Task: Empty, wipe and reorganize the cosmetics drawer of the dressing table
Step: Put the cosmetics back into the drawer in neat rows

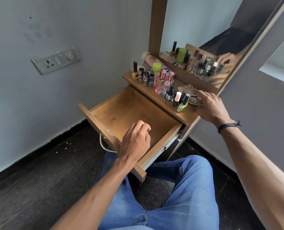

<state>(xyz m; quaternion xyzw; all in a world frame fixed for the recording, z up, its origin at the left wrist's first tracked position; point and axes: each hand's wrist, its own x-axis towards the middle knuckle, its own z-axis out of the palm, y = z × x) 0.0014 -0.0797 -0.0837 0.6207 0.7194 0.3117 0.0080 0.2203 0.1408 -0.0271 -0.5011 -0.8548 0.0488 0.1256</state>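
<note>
The wooden drawer (126,113) under your slack, empty left hand (135,141) is bare, so wiping looks next. Your spread right hand (211,107) touches the brown checked cloth (186,89); grip it.

Domestic dressing corner is indicated: wooden dressing table (184,114) with mirror (196,22), nail polishes and perfume bottles (160,80) lined on its shelf, switchboard (56,59) set in painted wall (21,100), dark floor tiles (38,171)

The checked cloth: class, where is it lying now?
In the head view, the checked cloth lies at the right end of the shelf, behind the green nail polish bottle and below the mirror, under the right hand.
</note>
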